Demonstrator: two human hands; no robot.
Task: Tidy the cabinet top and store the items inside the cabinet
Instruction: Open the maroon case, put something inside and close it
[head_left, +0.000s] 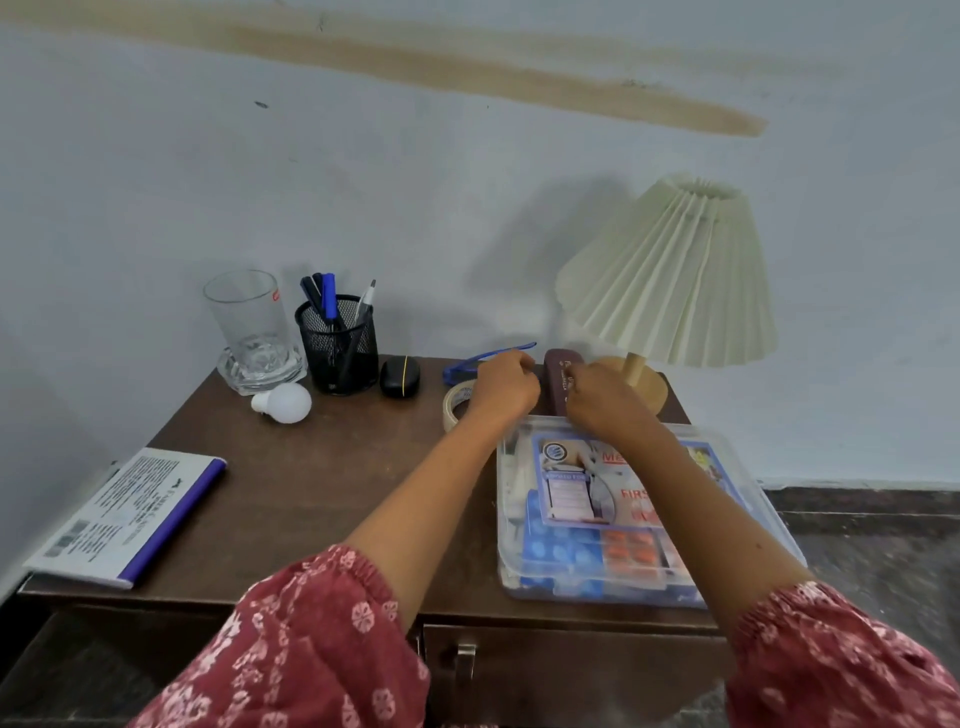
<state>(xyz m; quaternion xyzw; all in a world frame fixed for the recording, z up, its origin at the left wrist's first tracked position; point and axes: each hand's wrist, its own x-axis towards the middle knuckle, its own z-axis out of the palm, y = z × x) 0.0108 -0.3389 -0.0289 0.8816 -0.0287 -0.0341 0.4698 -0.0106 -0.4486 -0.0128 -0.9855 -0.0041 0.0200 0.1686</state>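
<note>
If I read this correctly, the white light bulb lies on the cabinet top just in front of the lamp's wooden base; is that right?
Not quite. The head view shows the light bulb lying on the cabinet top in front of the empty drinking glass, beside the mesh pen holder, well away from the lamp.

Cabinet top (322, 483): lamp (670, 270); first-aid box (571, 566); book (124, 519); bulb (284, 402)

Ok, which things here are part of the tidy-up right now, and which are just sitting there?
Job now: left hand, right hand, maroon case, blue glasses.
Lying about for now: tape roll, first-aid box, bulb, glass, pen holder, black case, booklet, lamp.
</note>
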